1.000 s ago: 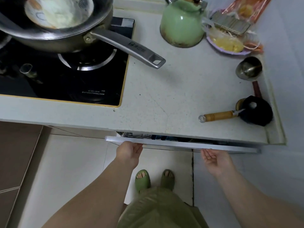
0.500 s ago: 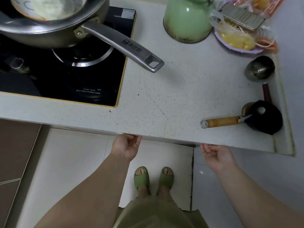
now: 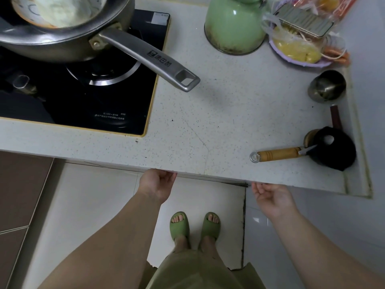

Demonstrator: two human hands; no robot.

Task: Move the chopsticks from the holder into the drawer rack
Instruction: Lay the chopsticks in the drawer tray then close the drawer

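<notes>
Neither chopsticks nor a holder are in view. The drawer is pushed in under the white countertop (image 3: pixel 208 130); only a thin dark sliver of the drawer's top edge (image 3: pixel 231 182) shows below the counter's front lip. My left hand (image 3: pixel 156 184) rests at that lip with loosely curled fingers, its fingertips tucked under the edge, holding nothing I can see. My right hand (image 3: pixel 270 198) hovers palm up just below the lip further right, fingers apart and empty.
A steel pan (image 3: pixel 68 32) sits on the black hob (image 3: pixel 100 101), its long handle (image 3: pixel 154 59) reaching over the counter. A green kettle (image 3: pixel 233 26), a purple plate of food (image 3: pixel 295 51), a steel cup (image 3: pixel 327 86) and a wooden-handled tool (image 3: pixel 277 155) stand along the right.
The drawer, slightly open a second ago, has slid in under the counter. Both hands followed it to the counter's front edge.
</notes>
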